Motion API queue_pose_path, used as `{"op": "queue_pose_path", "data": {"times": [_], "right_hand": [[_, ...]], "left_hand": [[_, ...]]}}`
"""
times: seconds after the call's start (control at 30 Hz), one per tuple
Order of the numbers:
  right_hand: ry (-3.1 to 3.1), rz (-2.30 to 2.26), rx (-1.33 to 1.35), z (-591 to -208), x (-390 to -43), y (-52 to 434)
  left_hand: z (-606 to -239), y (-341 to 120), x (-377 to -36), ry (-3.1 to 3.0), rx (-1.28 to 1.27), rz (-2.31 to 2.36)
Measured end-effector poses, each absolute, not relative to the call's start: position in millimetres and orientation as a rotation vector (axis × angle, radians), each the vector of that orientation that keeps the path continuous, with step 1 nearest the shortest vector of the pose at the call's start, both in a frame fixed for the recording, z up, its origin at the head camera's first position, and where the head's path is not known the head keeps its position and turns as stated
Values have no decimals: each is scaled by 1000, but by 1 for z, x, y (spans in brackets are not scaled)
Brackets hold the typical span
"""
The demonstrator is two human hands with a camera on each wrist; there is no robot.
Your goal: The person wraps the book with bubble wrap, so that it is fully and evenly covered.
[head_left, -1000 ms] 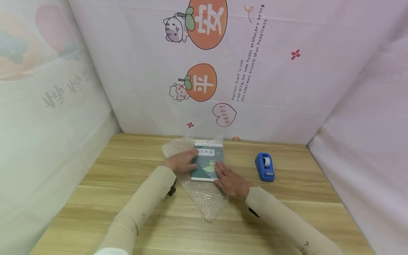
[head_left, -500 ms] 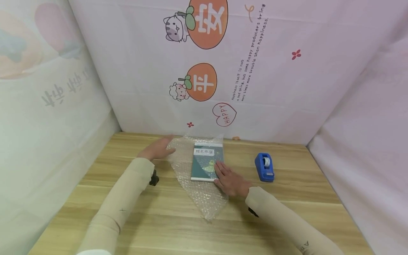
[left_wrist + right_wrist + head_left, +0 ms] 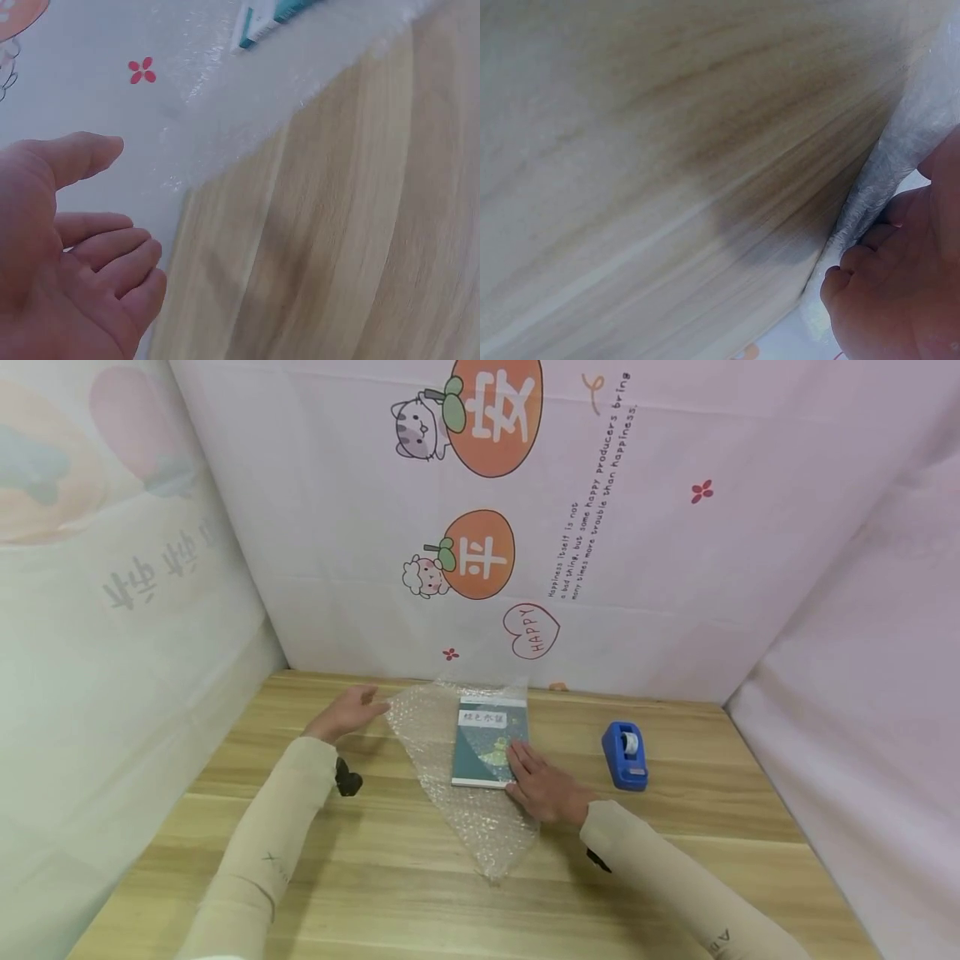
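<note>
A dark green notebook (image 3: pixel 487 743) with a white label lies on a sheet of clear bubble wrap (image 3: pixel 465 810) on the wooden table (image 3: pixel 375 877). My right hand (image 3: pixel 536 781) rests flat on the notebook's near right corner and the wrap, fingers straight. My left hand (image 3: pixel 347 712) hovers just left of the wrap's far left corner, fingers relaxed and holding nothing. In the left wrist view that hand (image 3: pixel 67 247) is loosely curled beside the bubble wrap (image 3: pixel 255 97), with the notebook's (image 3: pixel 270 19) edge at the top. The right wrist view shows fingers (image 3: pixel 889 285) pressed against the bubble wrap (image 3: pixel 907 142).
A blue tape dispenser (image 3: pixel 624 754) stands right of the notebook. Printed pink cloth walls (image 3: pixel 600 527) close off the table at the back and both sides. Bare wood lies in front of the wrap.
My left hand has left the notebook's left side and moved out left past the wrap's far left corner. The right hand and notebook stayed put.
</note>
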State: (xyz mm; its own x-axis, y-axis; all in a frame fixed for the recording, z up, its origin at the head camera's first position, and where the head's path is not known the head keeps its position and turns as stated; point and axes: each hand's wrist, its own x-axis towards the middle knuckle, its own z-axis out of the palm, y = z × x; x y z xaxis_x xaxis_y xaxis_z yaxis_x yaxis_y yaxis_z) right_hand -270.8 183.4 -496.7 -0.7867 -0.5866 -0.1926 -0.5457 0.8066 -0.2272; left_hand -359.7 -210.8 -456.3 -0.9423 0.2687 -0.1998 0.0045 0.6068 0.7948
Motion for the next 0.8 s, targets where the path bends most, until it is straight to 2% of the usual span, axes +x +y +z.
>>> {"op": "queue_pose_path", "data": {"times": [0.2,0.5,0.8], "right_hand": [[2731,-243,-859,-497,-270,183],[2729,-243,-849,-498,-270,183],[2734,-250,-849,-498,-269,183]], "left_hand": [[-465,-212,-353,2422,155,1472],[-492,-198,-349,1941,111,1982],[-505,-175,-346,1723,18,2176]]}}
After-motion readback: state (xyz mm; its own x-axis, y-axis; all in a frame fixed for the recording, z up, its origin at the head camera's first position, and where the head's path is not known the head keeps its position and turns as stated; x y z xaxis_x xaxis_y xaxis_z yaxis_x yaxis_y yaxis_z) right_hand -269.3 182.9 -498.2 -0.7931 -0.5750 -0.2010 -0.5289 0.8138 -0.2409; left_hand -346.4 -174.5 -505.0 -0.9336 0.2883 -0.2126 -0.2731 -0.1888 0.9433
